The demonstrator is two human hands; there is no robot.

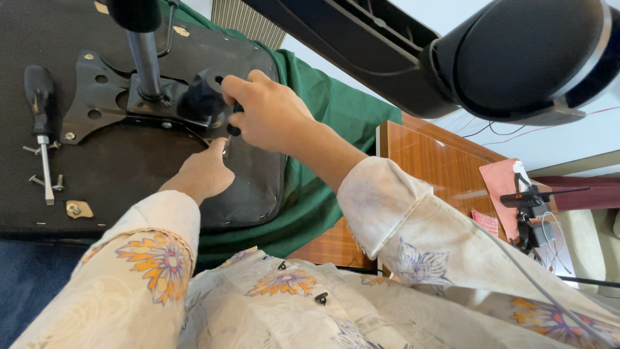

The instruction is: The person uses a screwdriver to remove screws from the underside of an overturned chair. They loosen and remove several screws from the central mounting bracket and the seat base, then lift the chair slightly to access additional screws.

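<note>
An upturned black chair seat [129, 168] lies before me with a black metal mounting plate [97, 97] and a grey gas cylinder [145, 61] rising from it. My right hand [268, 113] is closed around a black-handled screwdriver [234, 119] held upright at the plate's right edge. My left hand [203, 171] rests on the seat just below, its fingertips pinching the tool's thin metal shaft near the tip. What the tip touches is hidden by my fingers.
A second black-handled screwdriver [40, 110] lies on the seat at left with loose screws [45, 181] and a small brass bracket [77, 209]. Green cloth [310, 194] covers a wooden table [439, 168]. The chair's base arm and a castor [523, 52] loom overhead at right.
</note>
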